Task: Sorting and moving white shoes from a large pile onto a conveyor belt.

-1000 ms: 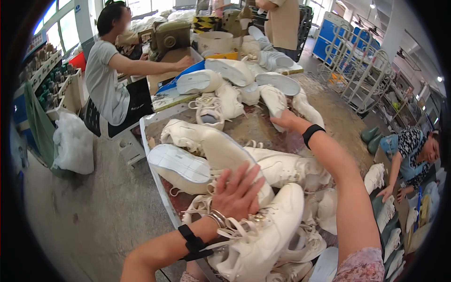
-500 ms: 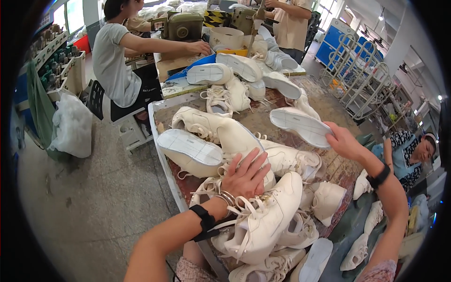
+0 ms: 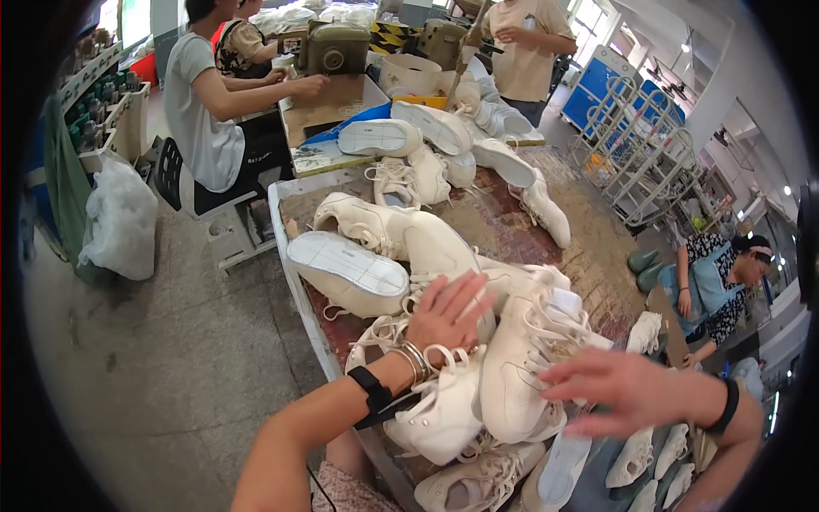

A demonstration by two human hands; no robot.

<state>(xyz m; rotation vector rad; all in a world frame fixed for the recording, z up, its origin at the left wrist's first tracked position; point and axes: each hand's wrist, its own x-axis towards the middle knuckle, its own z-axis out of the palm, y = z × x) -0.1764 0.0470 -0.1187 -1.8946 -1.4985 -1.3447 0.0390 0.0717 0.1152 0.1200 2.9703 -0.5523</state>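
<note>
Spread flat, my left hand (image 3: pixel 448 311) rests on the pile of cream lace-up sneakers, with a sneaker (image 3: pixel 439 247) just beyond its fingers. My right hand (image 3: pixel 610 388) is blurred, fingers apart, beside a cream sneaker (image 3: pixel 512 384) lying laces-up on top of the pile; no grip on it shows. Next to my left wrist lies another sneaker (image 3: pixel 444 414), partly covered. To the left, an overturned sneaker (image 3: pixel 350 263) shows its pale blue-grey sole with drawn lines. Nearer me, a second sole (image 3: pixel 559 474) faces up.
The worn table (image 3: pixel 597 226) has a pale raised rim at its left. More sneakers (image 3: pixel 409 175) lie toward its far end. A seated person (image 3: pixel 205 111) works at a machine (image 3: pixel 335 49) ahead. Wire racks (image 3: pixel 631 158) and a person in a blue apron (image 3: pixel 717 282) are at right.
My right hand has come nearer from the far right, and the sole-up sneaker it held is gone from there. A sneaker now lies laces-up beside that hand. My left hand has barely moved.
</note>
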